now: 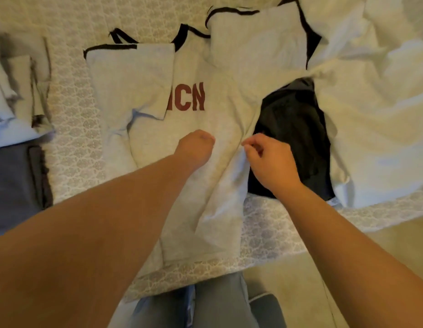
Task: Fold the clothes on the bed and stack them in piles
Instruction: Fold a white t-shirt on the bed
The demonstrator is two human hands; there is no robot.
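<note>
Light grey T-shirt with dark neck and sleeve trim and red letters lay face up on the bed, which had a pale patterned cover. Shirt's left side was folded in over the chest, covering the start of the red lettering. Its hem reached near the bed's front edge.

Left hand rested on the shirt's middle, below the letters, fingers curled under into a fist; whether it gripped any cloth couldn't be told, fingers hidden. Right hand was at the shirt's right side edge, thumb and forefinger pinching the grey fabric there, other fingers curled.

Black garment lay crumpled just right of the shirt, partly under the right hand and touching the shirt's edge. White bedding or clothing heap was bunched at the right, overlapping the black garment's far side.

At the left edge of the bed sat a folded pile: pale folded clothes further back, a dark grey folded item nearer, the two touching.

Person's jeans-clad legs showed below the bed edge.
</note>
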